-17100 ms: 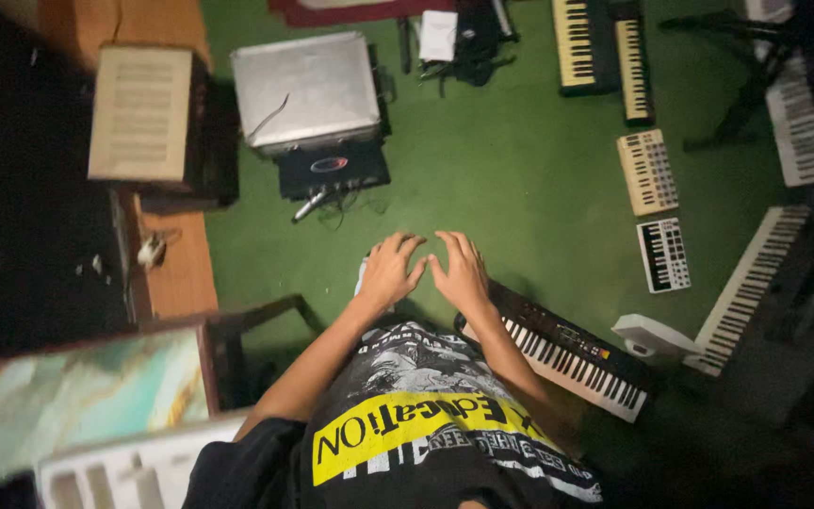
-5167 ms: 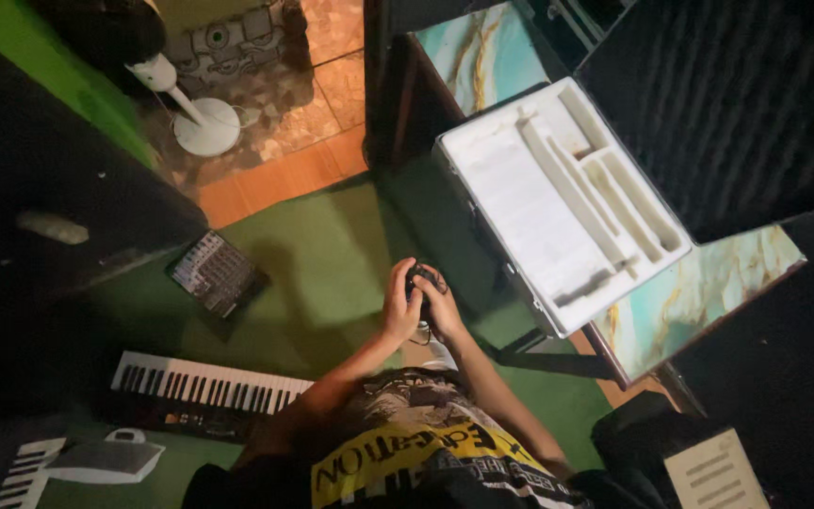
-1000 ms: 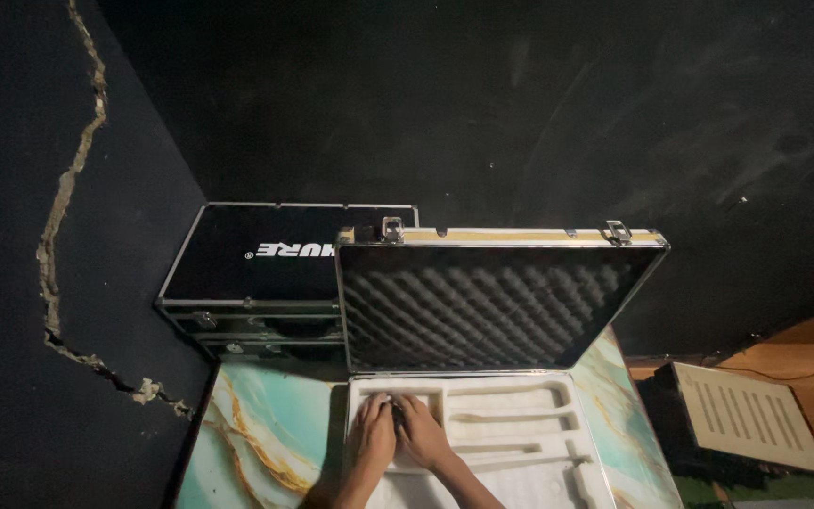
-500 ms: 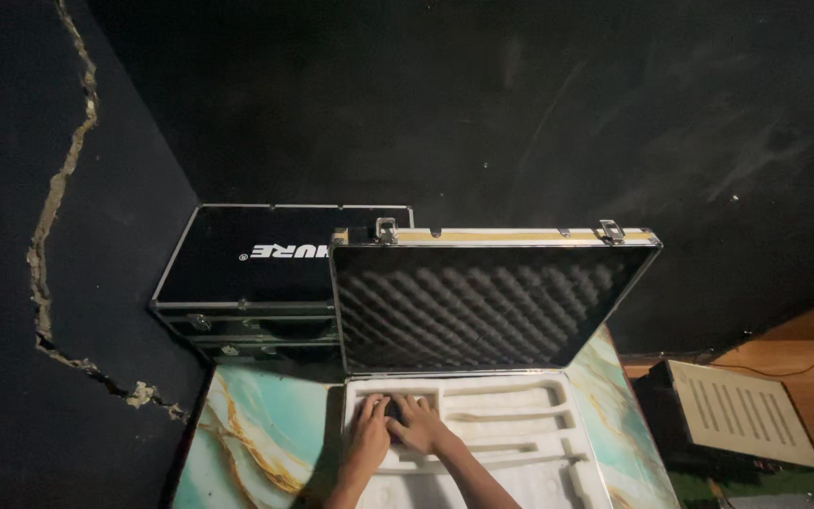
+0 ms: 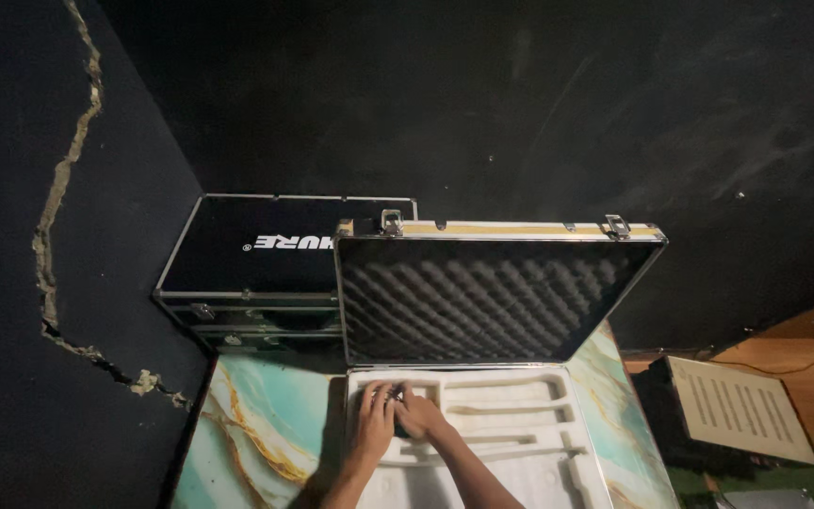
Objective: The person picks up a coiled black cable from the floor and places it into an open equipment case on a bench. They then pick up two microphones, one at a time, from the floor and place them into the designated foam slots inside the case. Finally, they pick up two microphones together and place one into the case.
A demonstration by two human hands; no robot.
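Head view: both hands meet over the left end of the white foam tray [image 5: 520, 471] inside an open metal-edged case, which sits on a desk [image 5: 256, 415] with a teal and gold marbled top. The left hand [image 5: 370, 429] lies flat with its fingers loosely spread on the foam, fingertips pointing away from the person toward the raised lid [image 5: 482, 297]. The right hand [image 5: 421, 418] comes in at a slant from the lower right, curled over a small dark object [image 5: 399, 426] wedged between the two hands; whether it is pinched or only covered I cannot tell. That object sits in the tray's left pocket, just right of the left palm and under the right hand's fingers, so both hands are equally close to it. The long empty grooves in the foam run left to right, stretching away from the right hand. A black case [image 5: 275, 250] stands behind, well apart.
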